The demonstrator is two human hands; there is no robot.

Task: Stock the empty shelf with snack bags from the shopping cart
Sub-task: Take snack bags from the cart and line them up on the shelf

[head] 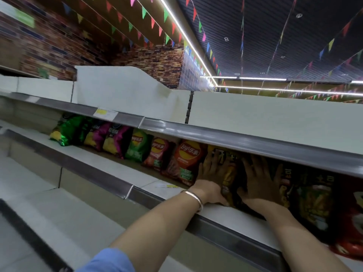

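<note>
Where both hands meet, dark snack bag (232, 171) upright on shelf (225, 211), left hand (213, 174) and right hand (259, 179) pressed flat (fingers spread, no grip).

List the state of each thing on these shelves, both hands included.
Left hand: fingers straight, pressed flat on the dark snack bag.
Right hand: fingers spread, flat on the same bag.
Dark snack bag: upright on the middle shelf.
Row of snack bags: upright, side by side.
Top shelf: no bags showing.
Price tag: clipped to the top rail.
</note>
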